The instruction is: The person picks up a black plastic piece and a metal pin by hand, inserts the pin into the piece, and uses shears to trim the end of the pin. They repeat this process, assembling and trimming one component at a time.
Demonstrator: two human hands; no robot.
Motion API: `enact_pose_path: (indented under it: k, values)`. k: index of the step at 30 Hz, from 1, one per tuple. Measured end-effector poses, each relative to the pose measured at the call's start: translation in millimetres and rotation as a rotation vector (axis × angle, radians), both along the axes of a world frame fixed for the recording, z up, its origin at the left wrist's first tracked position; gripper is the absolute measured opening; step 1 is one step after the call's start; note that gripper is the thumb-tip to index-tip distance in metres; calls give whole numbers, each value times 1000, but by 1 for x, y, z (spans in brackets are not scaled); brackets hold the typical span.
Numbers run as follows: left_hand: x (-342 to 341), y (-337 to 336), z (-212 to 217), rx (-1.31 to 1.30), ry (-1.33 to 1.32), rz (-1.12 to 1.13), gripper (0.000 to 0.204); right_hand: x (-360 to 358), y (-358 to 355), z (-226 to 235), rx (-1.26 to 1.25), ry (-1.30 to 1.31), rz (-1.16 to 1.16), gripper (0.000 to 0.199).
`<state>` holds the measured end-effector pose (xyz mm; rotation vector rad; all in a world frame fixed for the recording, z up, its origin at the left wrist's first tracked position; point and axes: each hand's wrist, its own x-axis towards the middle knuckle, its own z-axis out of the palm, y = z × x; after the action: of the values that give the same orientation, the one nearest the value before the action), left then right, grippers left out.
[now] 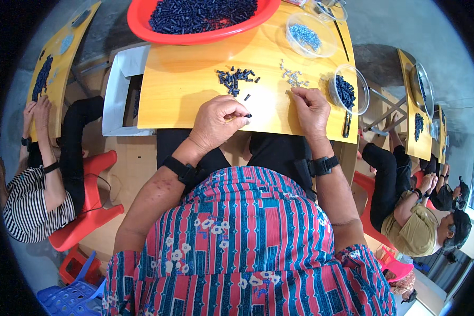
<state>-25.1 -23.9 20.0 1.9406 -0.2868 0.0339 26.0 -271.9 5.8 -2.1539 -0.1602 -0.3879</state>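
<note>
My left hand [218,120] is closed in a pinch at the table's near edge, with a small black tubular piece [248,115] between thumb and forefinger. My right hand [312,108] also pinches, its fingertips on a tiny clear piece [288,92]. Just beyond the left hand lies one loose black piece [247,97], and past it a small heap of black pieces [231,81]. Several small clear pieces [295,79] are scattered beyond my right fingertips. A clear plastic bowl [362,90] holding black pieces stands right of my right hand.
A large red basin [142,32] of black pieces is at the far side of the yellow table [176,89]. Another clear bowl [329,47] holds bluish clear pieces. A slim black tool [347,125] lies at the right edge. An open white box [116,95] adjoins the left side. Other people sit at tables on both sides.
</note>
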Motion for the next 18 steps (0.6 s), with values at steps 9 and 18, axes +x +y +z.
enact_pose_path:
  k: [9, 18]
  values:
    - [1, 1, -2, 29, -43, -27, 9, 7, 1, 13, -222, -56, 134, 11]
    - [0, -1, 1, 1, -9, 3, 10, 9, 4, 19, -312, -76, 194, 10]
